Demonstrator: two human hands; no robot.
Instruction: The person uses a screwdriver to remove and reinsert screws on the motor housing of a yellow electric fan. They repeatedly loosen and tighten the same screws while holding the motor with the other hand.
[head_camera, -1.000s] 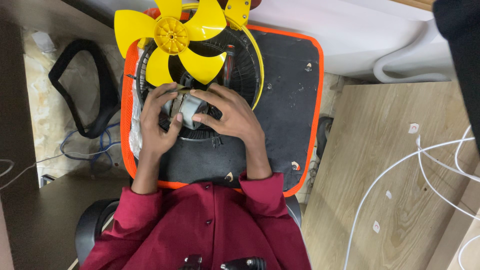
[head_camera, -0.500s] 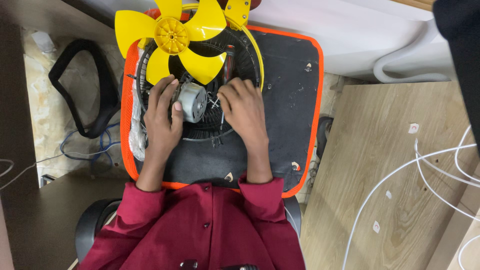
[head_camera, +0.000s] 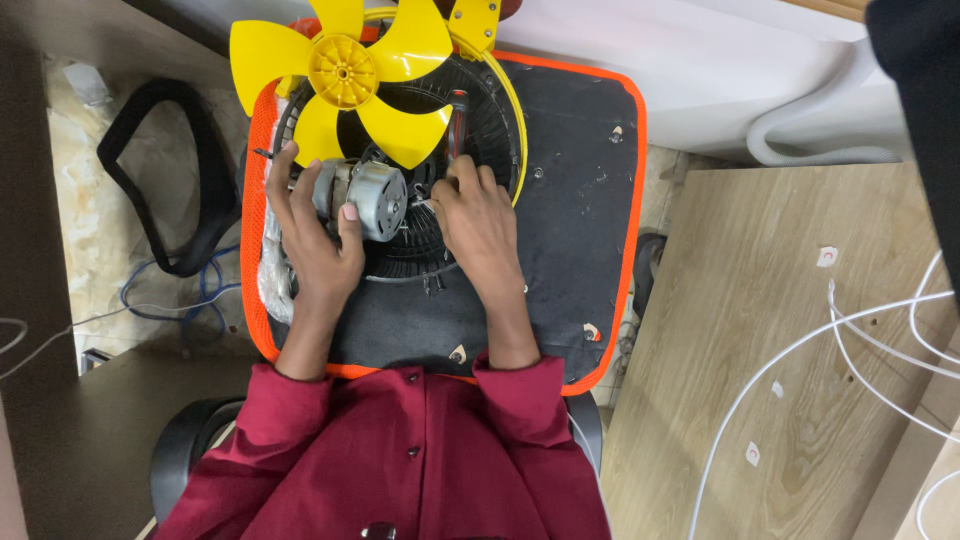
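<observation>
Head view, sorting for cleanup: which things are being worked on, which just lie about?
In hand: left hand grips grey motor; right hand on black fan grille; yellow fan blade beside.
Lying about: white cables, black strap, wooden board.

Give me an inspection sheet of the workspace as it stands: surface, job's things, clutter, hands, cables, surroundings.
Surface: black mat with orange edging, lying across the person's lap.
Job's things: grey fan motor over a black fan grille; yellow fan blade at the grille's top edge.
Clutter: small screws loose on the mat.
Hands: left hand grips the motor; right hand rests on the grille beside it.
Cables: white cables on the wooden board; blue wires on the floor.
Surroundings: wooden board, black strap on the floor, chair below.
</observation>
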